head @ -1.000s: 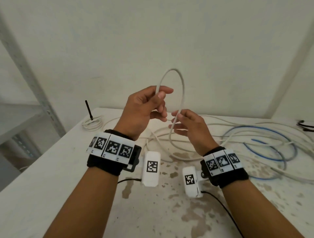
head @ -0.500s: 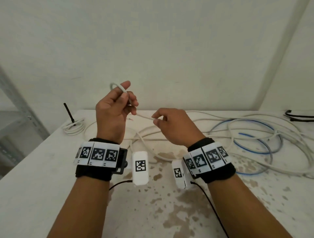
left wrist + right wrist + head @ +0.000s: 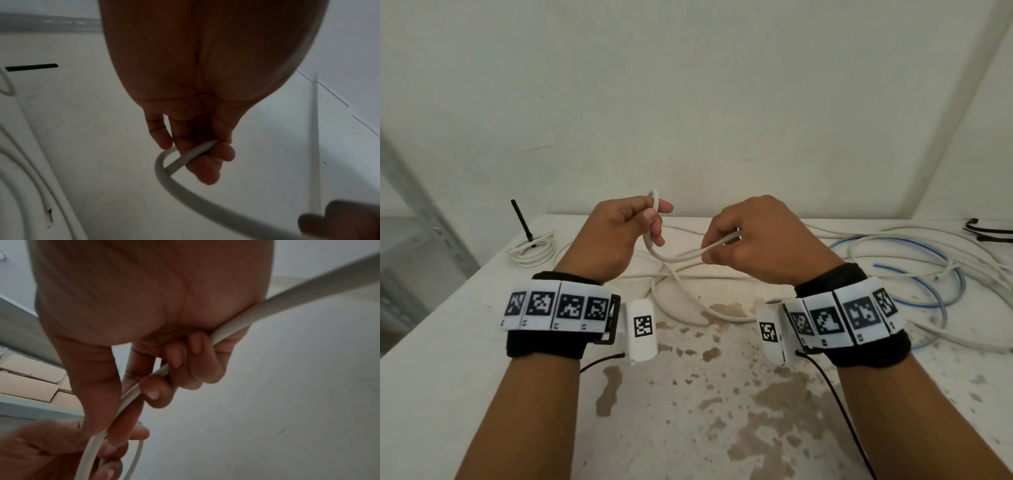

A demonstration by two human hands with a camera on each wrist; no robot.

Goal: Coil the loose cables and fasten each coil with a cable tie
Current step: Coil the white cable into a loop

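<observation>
The tall arch of thin white round cable (image 3: 674, 255) that was standing above the hands a second ago is gone; it is now drawn down into a small tight loop that the left hand (image 3: 613, 236) is pinching between thumb and curled fingers (image 3: 207, 167), its top just poking above the forefinger. The right hand (image 3: 753, 240), which was reaching under that arch, is now sitting level with the left and gripping the same cable a little way along, fingers (image 3: 185, 356) wrapped round it, so a short slack run is sagging between the two. I am judging this as the first turn of the coil being fixed in size, with the right hand getting ready to feed the next length across; no tie is in play yet. The rest of the cable is trailing down onto the stained white counter (image 3: 482, 342) and joining the loose tangle of white and blue cables (image 3: 914, 274) at the right. A small already-wound white coil with a black tie sticking up (image 3: 530, 246) is lying near the far left corner, close to the edge, and black cable ties (image 3: 986, 231) are lying at the far right. The wall is standing close behind, but the near half of the counter is giving room to swing turns.
</observation>
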